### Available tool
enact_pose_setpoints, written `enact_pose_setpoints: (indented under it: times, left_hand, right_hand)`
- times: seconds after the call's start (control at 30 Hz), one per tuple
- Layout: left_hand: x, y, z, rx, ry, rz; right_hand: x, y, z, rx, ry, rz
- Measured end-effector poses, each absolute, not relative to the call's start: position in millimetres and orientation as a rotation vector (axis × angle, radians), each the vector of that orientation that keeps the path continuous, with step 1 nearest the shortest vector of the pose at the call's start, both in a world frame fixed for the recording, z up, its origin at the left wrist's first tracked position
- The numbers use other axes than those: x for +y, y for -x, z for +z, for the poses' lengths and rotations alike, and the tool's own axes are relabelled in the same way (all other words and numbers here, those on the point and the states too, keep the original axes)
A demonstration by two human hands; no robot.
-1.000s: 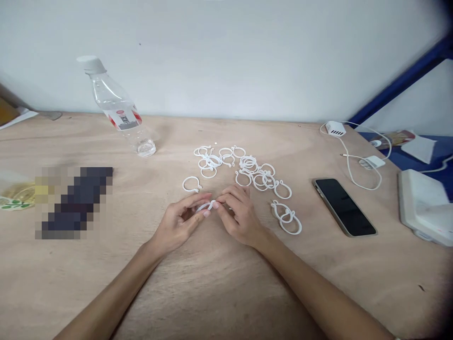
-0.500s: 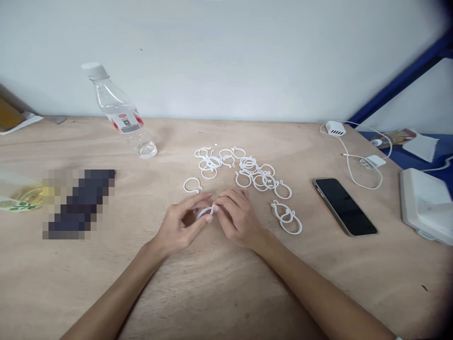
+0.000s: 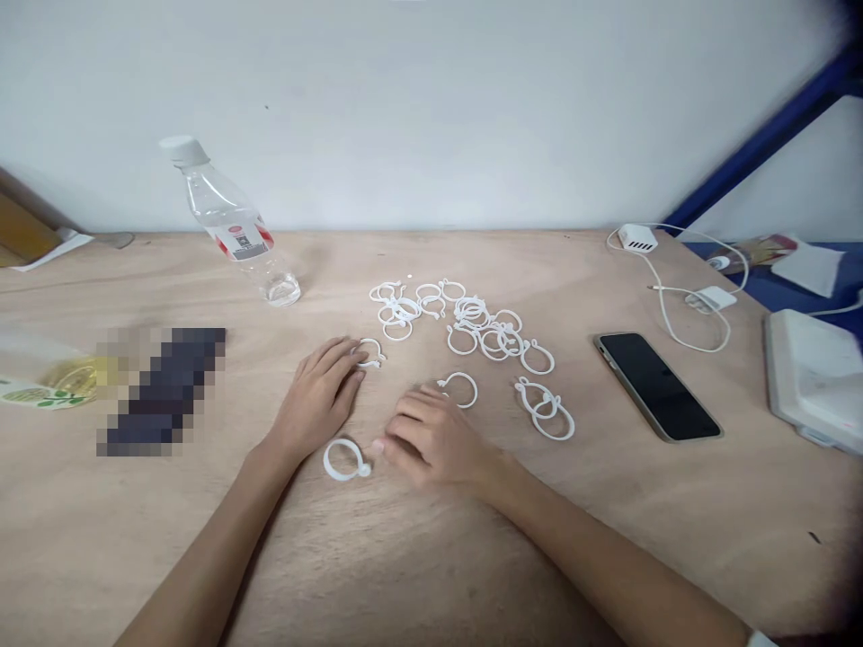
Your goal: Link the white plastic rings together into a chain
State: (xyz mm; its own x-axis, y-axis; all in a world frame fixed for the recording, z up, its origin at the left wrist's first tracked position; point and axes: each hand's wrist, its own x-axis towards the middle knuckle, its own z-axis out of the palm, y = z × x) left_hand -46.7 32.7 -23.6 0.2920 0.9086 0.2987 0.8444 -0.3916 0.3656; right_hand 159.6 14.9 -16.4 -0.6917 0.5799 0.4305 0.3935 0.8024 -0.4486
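My left hand [image 3: 315, 401] lies flat on the wooden table [image 3: 431, 557], its fingertips touching a single white plastic ring [image 3: 370, 352]. My right hand [image 3: 433, 441] rests palm down, fingers pointing left, with the fingertips just beside another closed white ring [image 3: 344, 461] that lies flat on the table. A third loose ring [image 3: 461, 389] sits right behind my right hand. A heap of several white rings [image 3: 465, 322] spreads across the table's middle. Neither hand grips anything.
A small cluster of linked rings [image 3: 547, 414] lies right of my hands, then a dark phone [image 3: 657, 386]. A clear water bottle [image 3: 233, 225] stands back left, a blurred dark object [image 3: 162, 386] and a yellow packet [image 3: 40, 382] at left. A charger and cable [image 3: 674, 288] and a white box [image 3: 813, 382] sit at right.
Both hands let go of the ring they held together. The right hand drew back toward me beside a ring now on the table; the left hand reached forward to the single ring.
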Motion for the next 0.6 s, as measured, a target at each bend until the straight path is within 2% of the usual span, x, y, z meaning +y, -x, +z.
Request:
enact_pose_setpoints:
  times: [0.27, 0.37, 0.6]
  left_hand:
    - [31.4, 45.8, -15.6, 1.497, -2.438, 0.721]
    - [27.5, 40.2, -12.7, 1.442, -2.407, 0.754]
    - [13.1, 19.6, -12.3, 1.269, -2.475, 1.036]
  right_hand:
    - [37.7, -172.9, -21.1, -2.096, 1.265, 0.179]
    - [40.5, -175.4, -19.6, -2.044, 1.261, 0.135]
    - [34.6, -171.2, -16.0, -2.104, 1.134, 0.308]
